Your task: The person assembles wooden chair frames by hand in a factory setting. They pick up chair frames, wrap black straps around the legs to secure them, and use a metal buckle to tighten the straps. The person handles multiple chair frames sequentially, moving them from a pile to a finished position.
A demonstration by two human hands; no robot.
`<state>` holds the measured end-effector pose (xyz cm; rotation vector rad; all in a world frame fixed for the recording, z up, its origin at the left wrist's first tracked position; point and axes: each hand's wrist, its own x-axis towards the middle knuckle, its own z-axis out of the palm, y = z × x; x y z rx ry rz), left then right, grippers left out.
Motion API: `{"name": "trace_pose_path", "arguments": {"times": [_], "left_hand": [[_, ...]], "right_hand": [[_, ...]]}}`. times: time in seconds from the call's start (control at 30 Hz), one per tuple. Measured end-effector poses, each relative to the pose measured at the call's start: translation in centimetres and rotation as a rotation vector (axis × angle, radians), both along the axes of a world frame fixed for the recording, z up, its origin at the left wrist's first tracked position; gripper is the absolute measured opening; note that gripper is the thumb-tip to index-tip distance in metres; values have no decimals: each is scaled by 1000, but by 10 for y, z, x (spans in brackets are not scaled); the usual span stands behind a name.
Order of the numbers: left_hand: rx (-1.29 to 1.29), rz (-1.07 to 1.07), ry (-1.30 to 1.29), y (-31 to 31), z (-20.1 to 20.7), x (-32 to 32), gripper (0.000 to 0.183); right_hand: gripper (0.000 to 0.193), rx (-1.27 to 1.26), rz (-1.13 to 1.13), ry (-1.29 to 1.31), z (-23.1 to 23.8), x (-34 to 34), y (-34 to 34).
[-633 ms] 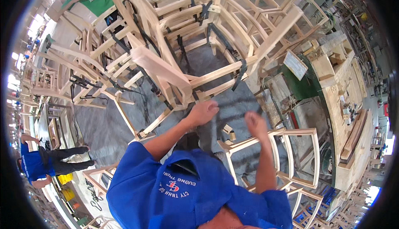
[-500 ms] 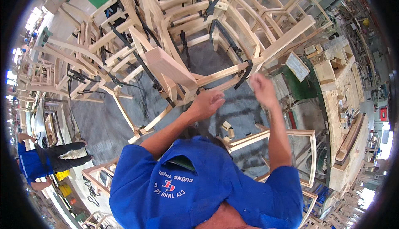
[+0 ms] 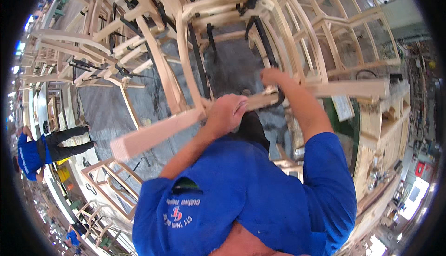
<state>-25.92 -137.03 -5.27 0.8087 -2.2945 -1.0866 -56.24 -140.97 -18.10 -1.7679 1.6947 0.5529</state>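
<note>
A pale wooden chair frame (image 3: pixel 190 68) is tilted in front of me, with one thick leg (image 3: pixel 155 133) pointing to the lower left and another leg (image 3: pixel 348 88) out to the right. My left hand (image 3: pixel 226 113) is closed over the frame's near corner, its fingertips partly hidden. Just right of it runs a short front rail (image 3: pixel 261 101) with a black clamp end around it. My right hand (image 3: pixel 275 77) is curled beside the long black bar clamp (image 3: pixel 265 44), fingers against it. Motion blurs both hands somewhat.
More clamped wooden frames (image 3: pixel 79 47) crowd the left, and others (image 3: pixel 337 28) stand at the back right. A wooden workbench (image 3: pixel 383 135) lies to the right. A co-worker in blue (image 3: pixel 35 156) stands at far left. Dark sheeting (image 3: pixel 104 102) covers the floor.
The chair frame has tipped and turned, so its near leg swings down to the left. My right hand has moved left to the bar clamp; my left hand has come onto the frame's corner.
</note>
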Motion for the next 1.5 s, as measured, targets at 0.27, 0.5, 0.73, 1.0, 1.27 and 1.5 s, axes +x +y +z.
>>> {"name": "trace_pose_path", "arguments": {"times": [0.27,0.5,0.73,1.0,1.27,1.5], "left_hand": [[207,415,-456,-32,-52,-21,29],[173,491,-419,-31,-53,-28,36],[236,462,-499,-32,-42,-32,36],[238,389,-478,-32,-38,-30,35],[240,466,-467,-22,-58,-27,34],[342,392,-543,-35,-41,-36,31]], "right_hand": [[36,675,214,-311,-82,4,-50],[40,950,244,-589,-78,-10,-58],[35,766,713,-520,-91,-2,-47],[35,802,775,-617,-115,-8,-73],[33,196,1274,-152,-19,38,-93],[33,20,1169,43,133,17,-98]]}}
